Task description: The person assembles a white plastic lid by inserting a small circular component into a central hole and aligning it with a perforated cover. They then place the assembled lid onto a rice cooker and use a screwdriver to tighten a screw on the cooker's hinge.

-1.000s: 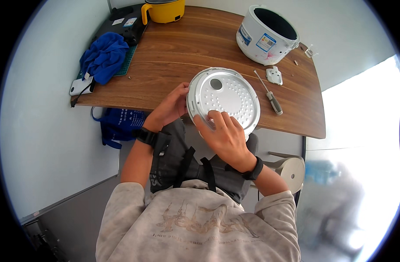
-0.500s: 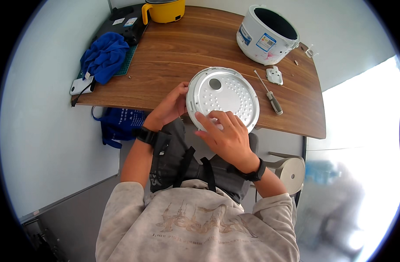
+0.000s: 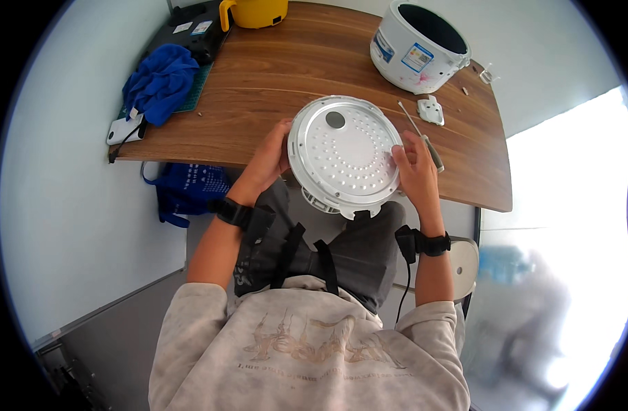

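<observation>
Room: pale walls, bright glazing at right; wood-grain bench (image 3: 293,61), curved by the lens.

Landmark: white cooker body (image 3: 410,72), lidless, dark inside.

Lid, round, white, with dimpled metal plate (image 3: 348,147): nearer the person than the cooker body and to its left, held tilted. Left hand (image 3: 273,154): grip closed about the lid's left edge. Right hand (image 3: 417,168): grip narrow on the opposite edge, thumb on the face.

Screwdriver (image 3: 435,156): on the near side of the cooker body, out of hand. Small white fitting (image 3: 430,109): just before the cooker body, loose. Yellow pot (image 3: 259,12): well left of it. Blue cloth (image 3: 160,82): farther left, nearer the person.

Condition: lid apart from the cooker body, evidently done; metal plate seated in the lid, apparently not separated.

Obscured: left fingertips and lid's underside hidden; screwdriver handle partly behind the right hand; yellow pot cut off; small bits right of the cooker body unidentifiable.
</observation>
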A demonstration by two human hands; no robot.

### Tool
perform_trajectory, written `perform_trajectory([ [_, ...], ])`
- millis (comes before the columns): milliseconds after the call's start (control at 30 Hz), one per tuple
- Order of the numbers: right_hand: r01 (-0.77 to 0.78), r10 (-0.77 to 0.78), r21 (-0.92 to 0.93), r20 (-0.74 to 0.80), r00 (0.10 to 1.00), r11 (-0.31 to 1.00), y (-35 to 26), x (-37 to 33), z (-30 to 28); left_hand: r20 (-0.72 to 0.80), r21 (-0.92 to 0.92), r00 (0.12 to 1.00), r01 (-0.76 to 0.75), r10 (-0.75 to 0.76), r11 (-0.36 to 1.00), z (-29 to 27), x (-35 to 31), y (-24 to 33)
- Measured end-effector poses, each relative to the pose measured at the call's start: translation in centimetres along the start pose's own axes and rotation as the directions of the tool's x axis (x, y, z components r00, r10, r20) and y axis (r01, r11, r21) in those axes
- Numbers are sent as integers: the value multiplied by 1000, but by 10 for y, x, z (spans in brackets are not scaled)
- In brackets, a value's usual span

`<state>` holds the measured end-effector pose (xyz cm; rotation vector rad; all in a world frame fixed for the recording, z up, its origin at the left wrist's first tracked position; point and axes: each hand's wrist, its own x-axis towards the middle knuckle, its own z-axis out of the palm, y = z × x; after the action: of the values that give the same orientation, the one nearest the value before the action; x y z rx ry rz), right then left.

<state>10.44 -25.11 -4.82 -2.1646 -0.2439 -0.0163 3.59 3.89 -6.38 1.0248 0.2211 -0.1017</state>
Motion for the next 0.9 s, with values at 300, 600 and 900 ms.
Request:
perform_trajectory([
  [300,603,-529,-116,371,763,789,-78,-47,-20,13,-31,1000,6,-5,999,-7,1,-2],
  [600,753,-604,-188,490,628,630,-79,-66,-12,32,-11,999,-8,9,1000,-8,0,-1],
  [900,679,-619,-71,350,703,731,-77,-71,-4,62,-10,998,5,-5,1000,-11,0,0],
])
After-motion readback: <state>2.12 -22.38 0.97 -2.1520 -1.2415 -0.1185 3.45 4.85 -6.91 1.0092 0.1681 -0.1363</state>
